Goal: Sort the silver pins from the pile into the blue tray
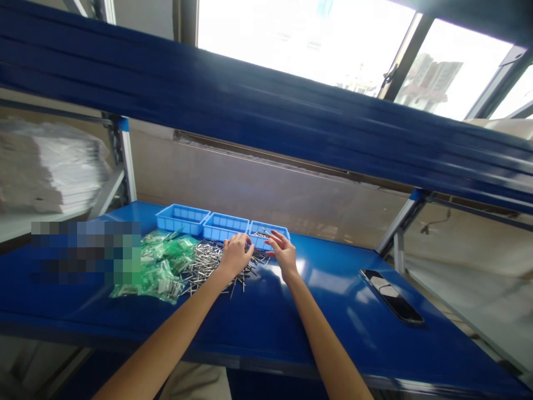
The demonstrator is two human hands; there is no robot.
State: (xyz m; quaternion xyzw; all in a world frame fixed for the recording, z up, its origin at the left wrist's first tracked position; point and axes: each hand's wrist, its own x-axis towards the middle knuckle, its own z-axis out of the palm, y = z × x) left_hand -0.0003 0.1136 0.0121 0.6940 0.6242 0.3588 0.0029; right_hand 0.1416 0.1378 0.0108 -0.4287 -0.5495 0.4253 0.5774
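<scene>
My left hand (pixel 236 255) is over the right part of a loose pile of thin metal rods (pixel 205 260), which look like rivets. Its fingers curl downward and hide whatever is in them. Just to the right, my right hand (pixel 285 255) is at the front of the right-hand blue bin (pixel 284 229). A thin metal rod (pixel 265 231) appears at its fingertips, though it is small and partly blurred. More rods lie inside that bin. The middle blue bin (pixel 227 222) stands directly behind my left hand.
A third blue bin (pixel 183 214) stands at the left end of the row. Green-tinted clear plastic bags (pixel 164 266) lie left of the pile. A phone (pixel 391 296) lies on the blue table (pixel 266 322) at right. A blue shelf beam (pixel 266 105) crosses above.
</scene>
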